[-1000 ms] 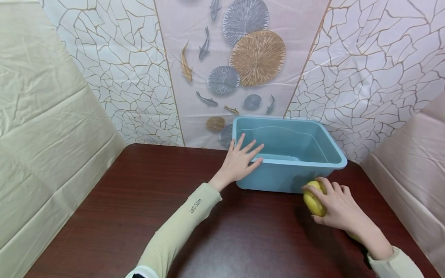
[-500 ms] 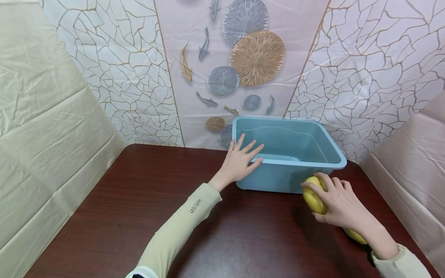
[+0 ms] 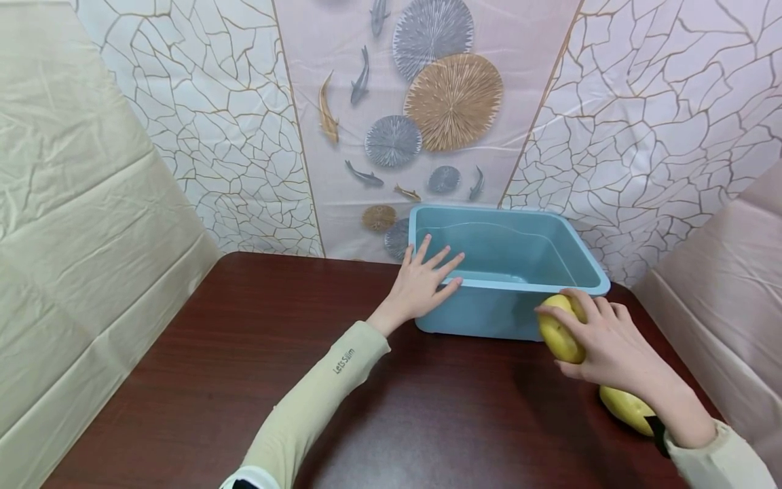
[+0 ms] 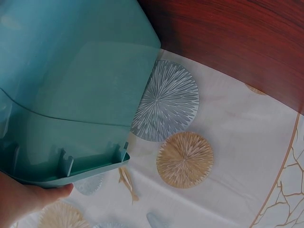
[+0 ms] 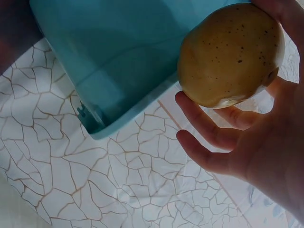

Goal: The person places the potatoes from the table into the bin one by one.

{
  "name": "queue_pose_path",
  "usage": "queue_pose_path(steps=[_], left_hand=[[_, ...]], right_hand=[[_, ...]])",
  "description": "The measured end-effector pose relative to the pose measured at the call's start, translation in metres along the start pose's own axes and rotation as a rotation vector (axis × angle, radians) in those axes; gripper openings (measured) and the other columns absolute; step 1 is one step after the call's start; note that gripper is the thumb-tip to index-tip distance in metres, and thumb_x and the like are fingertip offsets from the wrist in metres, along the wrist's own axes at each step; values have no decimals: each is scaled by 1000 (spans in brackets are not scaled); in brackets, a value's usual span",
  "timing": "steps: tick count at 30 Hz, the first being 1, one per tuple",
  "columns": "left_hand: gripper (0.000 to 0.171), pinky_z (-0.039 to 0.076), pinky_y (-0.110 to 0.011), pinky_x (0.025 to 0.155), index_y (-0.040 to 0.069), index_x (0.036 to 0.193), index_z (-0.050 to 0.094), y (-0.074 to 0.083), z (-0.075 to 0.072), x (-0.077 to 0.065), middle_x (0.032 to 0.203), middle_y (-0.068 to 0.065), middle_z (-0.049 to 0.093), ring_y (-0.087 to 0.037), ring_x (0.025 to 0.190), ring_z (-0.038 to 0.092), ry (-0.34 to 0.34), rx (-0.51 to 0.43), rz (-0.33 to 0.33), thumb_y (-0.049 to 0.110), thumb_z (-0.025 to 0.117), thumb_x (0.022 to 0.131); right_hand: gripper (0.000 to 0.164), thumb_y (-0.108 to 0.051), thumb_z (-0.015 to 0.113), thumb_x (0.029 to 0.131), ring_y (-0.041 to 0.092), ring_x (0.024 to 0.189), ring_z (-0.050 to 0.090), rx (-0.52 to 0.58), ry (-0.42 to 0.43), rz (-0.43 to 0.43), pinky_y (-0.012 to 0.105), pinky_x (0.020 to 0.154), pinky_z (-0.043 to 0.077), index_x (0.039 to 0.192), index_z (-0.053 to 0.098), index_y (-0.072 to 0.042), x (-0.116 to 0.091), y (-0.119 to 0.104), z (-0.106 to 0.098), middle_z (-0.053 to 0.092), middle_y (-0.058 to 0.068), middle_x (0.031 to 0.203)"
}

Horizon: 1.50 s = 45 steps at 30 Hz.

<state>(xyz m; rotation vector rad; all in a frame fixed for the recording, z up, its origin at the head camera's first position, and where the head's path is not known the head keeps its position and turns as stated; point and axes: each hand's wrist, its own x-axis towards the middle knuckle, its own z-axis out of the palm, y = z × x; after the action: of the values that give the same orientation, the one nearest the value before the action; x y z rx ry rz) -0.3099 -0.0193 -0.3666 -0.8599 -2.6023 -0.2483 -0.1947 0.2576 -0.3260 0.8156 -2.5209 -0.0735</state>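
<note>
In the head view a blue plastic tub (image 3: 489, 312) stands at the back of the table. My left hand (image 3: 418, 285) rests on its near left rim with the fingers spread straight; the left wrist view shows a fingertip against the rim. My right hand (image 3: 611, 339) holds a yellow potato (image 3: 559, 333) above the table, in front of the tub's near right corner. Dark specks dot this potato in the right wrist view, where fingers and thumb curl round it. A second yellow oval (image 3: 626, 409), potato-like, lies on the table below my right forearm, partly hidden by it.
The dark red-brown table (image 3: 244, 380) has a patterned cloth (image 3: 391, 170) hanging behind it. Beige cloth (image 3: 79, 238) hangs at the left side, and pinkish cloth (image 3: 721, 292) at the right. The tub sits close to the back cloth.
My right hand has risen and shifted slightly right with the potato. The second yellow oval has come more into view beneath the forearm. My left hand and the tub have stayed put.
</note>
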Motion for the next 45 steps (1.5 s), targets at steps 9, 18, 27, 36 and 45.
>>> queue_pose_path(steps=[9, 18, 27, 36, 45], left_hand=[[50, 12, -54, 109, 34, 140, 26, -1, 0, 0, 145, 2, 32, -30, 140, 1, -4, -9, -1, 51, 26, 94], [50, 11, -54, 109, 32, 140, 28, -1, 1, 0, 144, 1, 33, -30, 139, 1, 2, -19, 3, 51, 26, 94], [50, 12, -54, 109, 34, 140, 25, 0, -1, 0, 144, 2, 32, -30, 140, 2, -1, -5, -1, 52, 25, 94], [50, 13, -54, 109, 34, 140, 24, 0, -1, 0, 145, 3, 31, -30, 140, 1, -5, -4, 1, 52, 24, 94], [50, 12, -54, 109, 33, 140, 26, 0, -2, -1, 145, 2, 31, -30, 140, 1, -7, -14, 1, 51, 26, 94]], right_hand=[[74, -33, 78, 49, 32, 77, 47, -5, -1, -9, 46, 67, 32, 116, 48, -26, 8, 4, -8, 43, 14, 114], [72, -32, 77, 50, 33, 81, 46, -17, 9, -7, 45, 65, 31, 116, 49, -25, 14, 9, -14, 42, 15, 115], [75, -31, 78, 48, 34, 79, 47, -18, 22, -23, 45, 65, 32, 117, 49, -25, 25, 17, -18, 43, 15, 116], [74, -31, 78, 52, 33, 83, 45, -21, -19, -3, 47, 69, 32, 119, 48, -25, 37, 24, -21, 41, 15, 118], [72, -32, 76, 53, 33, 84, 45, -22, -13, 2, 46, 68, 32, 119, 48, -25, 46, 31, -23, 42, 15, 118]])
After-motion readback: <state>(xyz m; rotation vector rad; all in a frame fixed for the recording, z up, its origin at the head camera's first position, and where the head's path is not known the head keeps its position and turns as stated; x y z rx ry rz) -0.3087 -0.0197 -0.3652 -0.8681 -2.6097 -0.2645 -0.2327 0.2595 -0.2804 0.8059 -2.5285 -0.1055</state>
